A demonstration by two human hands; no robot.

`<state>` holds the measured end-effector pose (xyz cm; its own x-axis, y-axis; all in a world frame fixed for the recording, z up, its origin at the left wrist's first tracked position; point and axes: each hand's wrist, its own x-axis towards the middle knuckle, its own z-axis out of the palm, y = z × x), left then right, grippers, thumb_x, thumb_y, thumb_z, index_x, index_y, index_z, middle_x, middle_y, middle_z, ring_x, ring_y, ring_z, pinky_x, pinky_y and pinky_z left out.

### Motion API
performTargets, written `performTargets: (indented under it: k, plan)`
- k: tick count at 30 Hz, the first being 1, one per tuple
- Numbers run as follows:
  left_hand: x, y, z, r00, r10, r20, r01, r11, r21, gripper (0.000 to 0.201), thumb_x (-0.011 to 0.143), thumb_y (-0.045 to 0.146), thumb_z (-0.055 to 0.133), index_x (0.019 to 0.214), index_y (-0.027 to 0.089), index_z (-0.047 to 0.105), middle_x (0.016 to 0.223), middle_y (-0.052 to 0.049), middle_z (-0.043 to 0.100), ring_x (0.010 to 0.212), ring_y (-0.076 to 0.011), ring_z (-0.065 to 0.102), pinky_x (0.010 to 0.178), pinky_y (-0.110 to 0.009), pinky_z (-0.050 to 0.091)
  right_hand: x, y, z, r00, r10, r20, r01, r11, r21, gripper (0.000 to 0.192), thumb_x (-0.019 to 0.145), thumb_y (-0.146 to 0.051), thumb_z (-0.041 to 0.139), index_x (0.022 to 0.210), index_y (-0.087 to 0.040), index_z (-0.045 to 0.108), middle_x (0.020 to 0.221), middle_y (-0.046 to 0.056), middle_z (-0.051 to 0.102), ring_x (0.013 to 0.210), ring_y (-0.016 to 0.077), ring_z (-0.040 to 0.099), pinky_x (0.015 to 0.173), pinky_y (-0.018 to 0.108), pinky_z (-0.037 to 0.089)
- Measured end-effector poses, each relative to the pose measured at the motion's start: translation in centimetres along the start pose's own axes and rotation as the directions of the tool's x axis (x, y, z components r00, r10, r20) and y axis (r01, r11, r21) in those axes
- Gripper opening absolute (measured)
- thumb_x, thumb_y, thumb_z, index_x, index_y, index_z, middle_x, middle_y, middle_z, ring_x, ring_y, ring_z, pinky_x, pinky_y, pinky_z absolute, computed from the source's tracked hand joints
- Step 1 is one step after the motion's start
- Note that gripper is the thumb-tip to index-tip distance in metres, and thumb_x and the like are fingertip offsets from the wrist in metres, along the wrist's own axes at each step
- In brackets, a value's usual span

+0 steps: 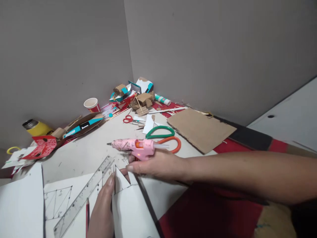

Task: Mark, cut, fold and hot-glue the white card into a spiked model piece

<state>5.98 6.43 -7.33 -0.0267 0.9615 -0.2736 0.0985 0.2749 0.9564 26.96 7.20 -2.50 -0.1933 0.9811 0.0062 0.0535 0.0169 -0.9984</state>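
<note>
My right hand [158, 167] grips a pink hot glue gun [135, 147], nozzle pointing left, just above a folded white card piece [128, 205]. My left hand [102, 211] presses on that card at its upright pointed flap [120, 180], fingertips close to the right hand's thumb. A clear plastic ruler [84, 196] lies diagonally beside the left hand, across a white sheet with pencilled triangles [58, 201]. A red pencil [87, 215] lies next to my left wrist.
Green and orange scissors [164, 137] lie behind the glue gun, beside a brown cardboard sheet [200, 129]. Small red scissors [128, 119], a paper cup [92, 105], a yellow flask [37, 127], a glue bottle [162, 99] and cardboard scraps [140, 99] crowd the far corner by the grey walls.
</note>
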Motion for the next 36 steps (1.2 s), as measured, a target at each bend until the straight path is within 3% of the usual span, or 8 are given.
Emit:
performTargets:
  k: [4, 8, 11, 16, 19, 22, 29, 36]
  plan:
    - [-1.6, 2.0, 1.4, 0.995, -0.045, -0.093, 0.059, 0.988, 0.143, 0.029, 0.08, 0.047, 0.065, 0.097, 0.026, 0.077, 0.123, -0.005, 0.07, 0.134, -0.0318, 0.044, 0.117, -0.04, 0.019, 0.6, 0.9, 1.1, 0.981, -0.191, 0.025, 0.191, 0.982, 0.006, 0.038, 0.075, -0.01, 0.059, 0.109, -0.023, 0.072, 0.11, -0.001, 0.072, 0.109, 0.0188, 0.063, 0.103, 0.027, 0.041]
    - [-1.7, 3.5, 2.0, 0.995, 0.015, -0.103, 0.008, 0.977, 0.214, 0.038, 0.078, 0.056, 0.067, 0.1, 0.027, 0.076, 0.126, -0.005, 0.068, 0.135, -0.0299, 0.044, 0.118, -0.039, 0.014, 0.6, 1.5, 1.2, 0.984, -0.176, -0.031, 0.177, 0.984, 0.029, 0.045, 0.076, -0.01, 0.061, 0.12, -0.021, 0.068, 0.116, 0.002, 0.071, 0.107, 0.0196, 0.065, 0.105, 0.029, 0.04]
    - [-0.9, 3.8, 1.9, 0.998, 0.053, -0.021, -0.05, 0.987, 0.15, 0.043, 0.075, 0.054, 0.071, 0.107, 0.025, 0.074, 0.118, -0.005, 0.072, 0.129, -0.0286, 0.05, 0.114, -0.038, 0.026, 0.5, 1.5, 1.1, 0.991, -0.129, -0.02, 0.13, 0.99, 0.061, 0.039, 0.077, -0.014, 0.064, 0.115, -0.022, 0.07, 0.116, 0.0, 0.07, 0.112, 0.0188, 0.062, 0.106, 0.026, 0.039]
    - [-0.2, 3.2, 1.4, 0.999, 0.008, -0.043, -0.006, 0.999, 0.052, 0.047, 0.069, 0.051, 0.078, 0.107, 0.024, 0.073, 0.099, -0.004, 0.077, 0.101, -0.0255, 0.067, 0.091, -0.032, 0.048, 0.3, 1.1, 1.1, 0.998, -0.065, -0.021, 0.066, 0.996, 0.051, 0.024, 0.077, -0.022, 0.067, 0.1, -0.024, 0.073, 0.1, -0.002, 0.071, 0.109, 0.0192, 0.061, 0.104, 0.028, 0.041]
    - [-0.4, 2.9, 1.1, 0.996, 0.042, -0.085, -0.033, 0.995, 0.098, 0.042, 0.065, 0.052, 0.081, 0.097, 0.024, 0.076, 0.095, -0.003, 0.078, 0.098, -0.0254, 0.068, 0.091, -0.034, 0.049, 0.1, 1.0, 1.1, 0.997, 0.029, -0.068, -0.028, 1.0, 0.008, 0.007, 0.076, -0.027, 0.068, 0.075, -0.021, 0.071, 0.075, -0.003, 0.067, 0.091, 0.0184, 0.064, 0.093, 0.028, 0.048]
    - [-0.5, 2.9, 1.0, 0.992, 0.063, -0.108, -0.045, 0.987, 0.157, 0.038, 0.064, 0.052, 0.081, 0.09, 0.024, 0.079, 0.097, -0.004, 0.078, 0.108, -0.0283, 0.065, 0.102, -0.039, 0.044, -0.1, 1.1, 1.3, 0.992, 0.104, -0.075, -0.103, 0.994, 0.024, 0.015, 0.075, -0.029, 0.068, 0.063, -0.02, 0.064, 0.065, -0.004, 0.06, 0.078, 0.0165, 0.062, 0.081, 0.026, 0.051]
    - [-1.2, 3.4, 1.9, 0.973, -0.222, -0.058, 0.216, 0.971, -0.103, 0.043, 0.063, 0.044, 0.084, 0.099, 0.021, 0.076, 0.097, -0.005, 0.078, 0.104, -0.0293, 0.068, 0.095, -0.04, 0.05, -0.5, 1.9, 1.7, 0.987, 0.132, -0.087, -0.127, 0.99, 0.06, 0.011, 0.071, -0.031, 0.073, 0.072, -0.021, 0.067, 0.068, -0.003, 0.065, 0.072, 0.0173, 0.063, 0.079, 0.029, 0.054]
    - [-1.9, 3.8, 2.3, 0.93, -0.367, -0.031, 0.348, 0.903, -0.252, 0.047, 0.061, 0.036, 0.086, 0.105, 0.02, 0.075, 0.088, -0.008, 0.079, 0.093, -0.0306, 0.072, 0.084, -0.041, 0.056, -0.1, 1.7, 1.8, 0.999, -0.046, 0.007, 0.045, 0.991, 0.129, 0.026, 0.076, -0.027, 0.069, 0.101, -0.023, 0.074, 0.107, 0.0, 0.072, 0.11, 0.0207, 0.063, 0.104, 0.031, 0.044]
